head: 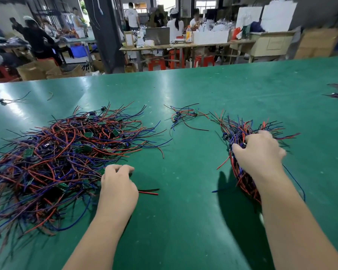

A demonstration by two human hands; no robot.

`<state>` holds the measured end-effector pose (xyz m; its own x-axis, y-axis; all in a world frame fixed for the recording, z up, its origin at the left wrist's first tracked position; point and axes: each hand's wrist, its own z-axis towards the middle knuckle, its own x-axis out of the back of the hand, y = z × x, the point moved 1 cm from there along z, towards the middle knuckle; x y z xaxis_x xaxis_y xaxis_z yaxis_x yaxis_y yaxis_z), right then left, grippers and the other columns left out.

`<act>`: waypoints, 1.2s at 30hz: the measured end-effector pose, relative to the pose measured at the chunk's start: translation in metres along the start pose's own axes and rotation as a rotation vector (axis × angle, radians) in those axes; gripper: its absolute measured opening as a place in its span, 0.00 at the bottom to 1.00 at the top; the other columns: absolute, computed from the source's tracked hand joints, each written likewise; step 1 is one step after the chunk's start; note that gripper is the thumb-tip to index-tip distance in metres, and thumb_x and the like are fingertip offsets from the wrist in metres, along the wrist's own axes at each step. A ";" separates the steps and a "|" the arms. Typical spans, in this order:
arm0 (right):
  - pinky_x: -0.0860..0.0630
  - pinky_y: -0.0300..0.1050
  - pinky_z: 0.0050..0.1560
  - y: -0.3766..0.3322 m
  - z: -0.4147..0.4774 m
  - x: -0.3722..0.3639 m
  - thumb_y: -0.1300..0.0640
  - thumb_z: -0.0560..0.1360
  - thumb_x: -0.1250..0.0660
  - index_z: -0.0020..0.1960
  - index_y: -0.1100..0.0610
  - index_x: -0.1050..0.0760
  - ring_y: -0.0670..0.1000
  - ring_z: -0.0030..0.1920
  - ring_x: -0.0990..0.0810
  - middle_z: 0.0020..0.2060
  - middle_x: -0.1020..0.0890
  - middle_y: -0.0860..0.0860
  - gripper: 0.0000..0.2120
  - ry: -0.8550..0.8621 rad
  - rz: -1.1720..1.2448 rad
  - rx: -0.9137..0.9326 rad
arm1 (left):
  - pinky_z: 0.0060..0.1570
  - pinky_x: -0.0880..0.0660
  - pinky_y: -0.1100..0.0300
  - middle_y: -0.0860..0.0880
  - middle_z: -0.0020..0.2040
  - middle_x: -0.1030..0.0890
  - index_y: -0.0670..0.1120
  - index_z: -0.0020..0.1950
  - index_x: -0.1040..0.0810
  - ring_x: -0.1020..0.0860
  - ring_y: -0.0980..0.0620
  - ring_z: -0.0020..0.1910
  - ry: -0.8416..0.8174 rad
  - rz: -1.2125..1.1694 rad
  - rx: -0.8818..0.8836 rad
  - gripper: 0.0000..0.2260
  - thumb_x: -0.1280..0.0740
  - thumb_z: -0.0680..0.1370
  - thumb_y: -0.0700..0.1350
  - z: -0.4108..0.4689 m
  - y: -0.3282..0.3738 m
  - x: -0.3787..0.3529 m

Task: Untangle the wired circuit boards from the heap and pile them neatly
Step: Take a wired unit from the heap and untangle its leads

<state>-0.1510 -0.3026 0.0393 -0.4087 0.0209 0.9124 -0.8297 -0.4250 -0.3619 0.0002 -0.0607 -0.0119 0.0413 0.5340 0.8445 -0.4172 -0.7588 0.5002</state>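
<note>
A tangled heap (62,152) of small green circuit boards on red, blue and black wires sprawls toward the green table's (183,84) left edge. At its fringe the left hand (118,184) pinches one board; the right hand (260,151) clutches the gathered bundle (240,127) further right.

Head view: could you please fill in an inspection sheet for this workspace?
Surface: green table, scuffed, glare at left.
Job's things: tangled heap at left; small cluster at centre; sorted pile at right.
Clutter: stray wired piece and wire scrap, far left.
Hands: left hand pinches a wired board at the heap's edge; right hand grips the sorted pile.
Cables: blue wire loops out beside the right forearm.
Surroundings: people, cardboard boxes, red stools behind.
</note>
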 end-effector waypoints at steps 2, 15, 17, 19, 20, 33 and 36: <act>0.37 0.54 0.62 -0.012 -0.007 0.000 0.54 0.73 0.32 0.55 0.59 0.20 0.60 0.64 0.30 0.64 0.29 0.60 0.13 0.136 0.137 0.137 | 0.51 0.37 0.63 0.47 0.57 0.30 0.44 0.61 0.23 0.30 0.50 0.55 0.036 -0.066 -0.037 0.17 0.39 0.75 0.32 0.001 0.000 0.002; 0.29 0.39 0.34 -0.071 -0.065 -0.033 0.52 0.77 0.36 0.49 0.63 0.23 0.53 0.36 0.25 0.40 0.21 0.58 0.13 -0.957 1.268 -0.040 | 0.53 0.27 0.69 0.53 0.47 0.21 0.45 0.46 0.17 0.22 0.60 0.51 0.109 -0.658 -0.643 0.18 0.36 0.65 0.26 -0.028 0.042 0.000; 0.28 0.37 0.31 -0.071 -0.065 -0.031 0.54 0.72 0.33 0.49 0.63 0.23 0.51 0.34 0.26 0.35 0.20 0.55 0.12 -0.971 1.399 -0.052 | 0.53 0.24 0.62 0.52 0.47 0.20 0.46 0.45 0.17 0.20 0.55 0.53 -0.001 -0.827 -0.572 0.16 0.36 0.68 0.28 -0.033 0.046 -0.003; 0.25 0.34 0.31 -0.070 -0.064 -0.030 0.58 0.73 0.34 0.50 0.63 0.23 0.48 0.32 0.22 0.33 0.19 0.52 0.09 -0.940 1.456 -0.068 | 0.48 0.22 0.61 0.52 0.45 0.18 0.47 0.44 0.18 0.19 0.55 0.51 -0.075 -0.999 -0.418 0.11 0.33 0.70 0.32 -0.033 0.047 -0.004; 0.24 0.34 0.31 -0.070 -0.063 -0.030 0.60 0.74 0.34 0.51 0.63 0.24 0.47 0.31 0.20 0.34 0.19 0.51 0.08 -0.925 1.481 -0.077 | 0.45 0.21 0.61 0.53 0.43 0.17 0.47 0.44 0.18 0.19 0.57 0.47 -0.091 -1.063 -0.318 0.09 0.32 0.70 0.35 -0.032 0.046 -0.004; 0.32 0.28 0.33 -0.066 -0.066 -0.056 0.60 0.68 0.25 0.64 0.53 0.24 0.38 0.25 0.28 0.31 0.24 0.43 0.25 -0.383 0.661 0.693 | 0.37 0.20 0.62 0.42 0.38 0.16 0.39 0.46 0.17 0.19 0.52 0.33 -0.482 -1.333 0.272 0.05 0.32 0.74 0.33 -0.020 0.038 -0.008; 0.21 0.40 0.41 -0.066 -0.070 -0.058 0.61 0.68 0.29 0.70 0.54 0.30 0.39 0.29 0.27 0.43 0.21 0.50 0.30 -0.467 0.610 0.738 | 0.42 0.20 0.58 0.39 0.43 0.16 0.37 0.49 0.18 0.19 0.48 0.37 -0.469 -1.282 0.250 0.07 0.30 0.72 0.31 -0.021 0.036 -0.011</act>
<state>-0.0989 -0.2120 -0.0032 -0.3612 -0.6636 0.6551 -0.0341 -0.6927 -0.7204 -0.0341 -0.0864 -0.0069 0.5861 0.7653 -0.2660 0.3135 0.0885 0.9454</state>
